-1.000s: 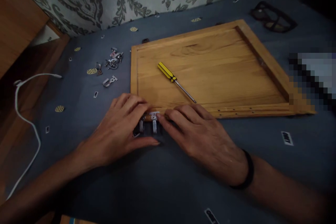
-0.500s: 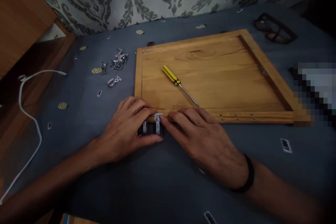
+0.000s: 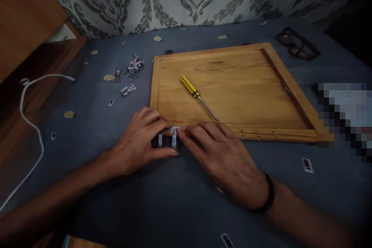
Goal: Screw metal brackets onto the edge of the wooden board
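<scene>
A wooden panel [image 3: 232, 85] with a raised frame lies flat, its near edge toward me. At the left part of that edge sits a small metal bracket [image 3: 174, 131], its two strips hanging over the side beside something dark. My left hand [image 3: 135, 141] is closed around it, fingers on the frame and thumb underneath. From the other side, my right hand [image 3: 223, 155] touches the bracket with a fingertip, its other fingers bent against the panel edge. On the panel rests a yellow-and-black screwdriver [image 3: 190, 86], its shaft pointing toward my right hand.
Several loose metal brackets [image 3: 133, 66] lie left of the panel, with one separate bracket [image 3: 128, 90] nearer. A white cable [image 3: 35, 124] runs along the left. Dark-framed glasses [image 3: 298, 44] lie at the back right. A blurred-out device [image 3: 345, 112] is at the right edge.
The view has shifted slightly, so the panel sits a little lower and further left at its right end. Both hands keep the same hold at the bracket; the screwdriver stays on the panel.
</scene>
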`<state>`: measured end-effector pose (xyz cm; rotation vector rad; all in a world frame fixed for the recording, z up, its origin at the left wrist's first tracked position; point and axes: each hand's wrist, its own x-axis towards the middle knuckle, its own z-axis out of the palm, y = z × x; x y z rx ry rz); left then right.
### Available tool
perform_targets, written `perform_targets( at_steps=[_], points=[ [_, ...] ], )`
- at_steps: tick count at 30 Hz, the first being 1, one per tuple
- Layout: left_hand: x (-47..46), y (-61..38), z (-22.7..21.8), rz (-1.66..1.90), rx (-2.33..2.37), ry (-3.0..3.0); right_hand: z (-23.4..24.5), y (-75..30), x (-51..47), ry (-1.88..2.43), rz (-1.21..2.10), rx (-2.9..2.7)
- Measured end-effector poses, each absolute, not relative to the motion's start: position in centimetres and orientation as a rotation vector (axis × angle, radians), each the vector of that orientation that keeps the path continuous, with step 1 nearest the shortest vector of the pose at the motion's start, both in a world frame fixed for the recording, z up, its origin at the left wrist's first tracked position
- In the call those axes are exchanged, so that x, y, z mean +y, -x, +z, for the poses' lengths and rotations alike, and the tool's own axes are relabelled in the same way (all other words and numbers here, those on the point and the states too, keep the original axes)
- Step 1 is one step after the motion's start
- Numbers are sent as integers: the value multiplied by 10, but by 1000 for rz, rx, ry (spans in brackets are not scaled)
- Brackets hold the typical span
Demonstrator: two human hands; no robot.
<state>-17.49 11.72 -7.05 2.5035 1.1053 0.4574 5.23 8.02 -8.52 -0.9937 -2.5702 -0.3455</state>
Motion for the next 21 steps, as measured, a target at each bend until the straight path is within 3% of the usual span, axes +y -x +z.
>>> perform_targets(
  at_steps=[21],
  points=[
    [115, 175, -72, 467, 1147, -2480, -87, -53, 79, 1026, -311, -2551]
  ],
)
